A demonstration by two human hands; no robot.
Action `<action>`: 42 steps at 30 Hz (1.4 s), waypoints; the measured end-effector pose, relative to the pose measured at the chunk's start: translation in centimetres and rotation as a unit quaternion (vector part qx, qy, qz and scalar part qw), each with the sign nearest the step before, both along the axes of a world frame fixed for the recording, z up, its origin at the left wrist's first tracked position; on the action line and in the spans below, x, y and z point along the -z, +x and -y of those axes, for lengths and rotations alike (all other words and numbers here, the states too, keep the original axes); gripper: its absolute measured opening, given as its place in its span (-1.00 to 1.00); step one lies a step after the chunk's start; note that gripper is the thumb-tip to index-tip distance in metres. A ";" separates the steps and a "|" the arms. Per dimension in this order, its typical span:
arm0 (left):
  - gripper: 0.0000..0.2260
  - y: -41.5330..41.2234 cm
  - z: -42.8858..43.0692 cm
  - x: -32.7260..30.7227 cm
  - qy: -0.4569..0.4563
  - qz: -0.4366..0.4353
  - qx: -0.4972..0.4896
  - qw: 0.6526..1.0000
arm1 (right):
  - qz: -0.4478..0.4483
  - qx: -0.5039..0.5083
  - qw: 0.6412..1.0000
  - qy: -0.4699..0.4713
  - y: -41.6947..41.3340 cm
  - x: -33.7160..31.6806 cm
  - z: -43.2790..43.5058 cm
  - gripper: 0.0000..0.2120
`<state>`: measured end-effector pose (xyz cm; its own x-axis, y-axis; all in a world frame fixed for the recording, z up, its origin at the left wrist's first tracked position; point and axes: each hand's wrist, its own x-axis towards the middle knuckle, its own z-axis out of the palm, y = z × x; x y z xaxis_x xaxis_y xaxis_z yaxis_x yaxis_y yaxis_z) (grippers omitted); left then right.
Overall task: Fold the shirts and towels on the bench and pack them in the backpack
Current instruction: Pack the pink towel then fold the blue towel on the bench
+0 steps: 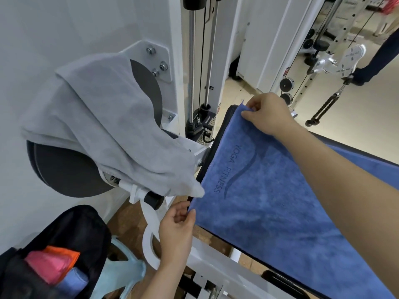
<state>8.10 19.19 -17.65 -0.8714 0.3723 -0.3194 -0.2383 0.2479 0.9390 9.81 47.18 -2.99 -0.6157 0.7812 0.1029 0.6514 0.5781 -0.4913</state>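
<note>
The blue towel (269,201) lies spread flat on the table (217,137), the left hand (177,225) pinching its near corner and the right hand (267,113) pinching its far corner in curled fingers, while the open backpack (82,223) beside the table holds folded cloths (51,264).

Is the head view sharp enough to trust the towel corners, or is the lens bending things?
Head view: blue towel sharp, its lettering legible; both corners clear where the left hand and right hand pinch them; light even, no glare; wide-angle lens curves the bench edge; backpack interior dim.
</note>
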 end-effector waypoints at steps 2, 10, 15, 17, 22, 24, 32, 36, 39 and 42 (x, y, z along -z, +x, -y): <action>-0.89 -0.1 0.3 0.4 0.000 0.019 -0.012 1.000 | -0.006 -0.001 1.000 0.013 -0.4 0.2 0.0 -0.84; -0.97 0.1 0.5 0.2 0.002 0.047 -0.075 0.996 | -0.014 -0.001 0.995 0.103 -0.7 1.1 -0.3 -0.79; -0.96 -0.1 0.6 0.5 -0.011 0.030 -0.047 0.998 | 0.043 -0.019 0.982 0.183 -0.6 1.7 -0.3 -0.57; -0.95 -0.1 0.7 0.3 -0.041 -0.002 -0.021 0.999 | 0.058 -0.026 0.978 0.197 -0.3 1.3 0.4 -0.57; -0.77 0.5 1.8 -1.1 -0.185 -0.130 0.090 0.970 | -0.066 -0.020 0.993 0.099 4.5 1.8 7.2 -0.69; -0.74 0.8 2.9 -2.4 -0.219 -0.266 0.152 0.927 | -0.095 -0.034 0.995 0.015 7.1 4.0 12.0 -0.75; -0.71 -2.2 -1.3 -11.2 -0.061 -0.505 0.240 0.827 | -0.059 -0.140 0.988 0.010 6.9 12.3 23.9 -0.60; -0.75 -5.0 -8.1 -13.0 -0.115 -0.523 0.322 0.781 | 0.026 -0.112 0.989 0.088 4.4 13.1 24.6 -0.53; -0.72 -6.3 -13.6 -13.2 -0.164 -0.489 0.364 0.776 | 0.049 -0.093 0.990 0.095 3.7 13.4 24.4 -0.76; -0.68 -7.4 -17.6 -12.5 -0.164 -0.480 0.360 0.783 | 0.034 -0.077 0.994 0.063 3.6 13.3 24.3 -0.75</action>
<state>0.70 36.80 -5.11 -0.3703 0.9128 0.1720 0.8507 0.2589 0.4576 13.41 22.89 -16.33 -0.7360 0.6605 0.1487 0.5793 0.7281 -0.3665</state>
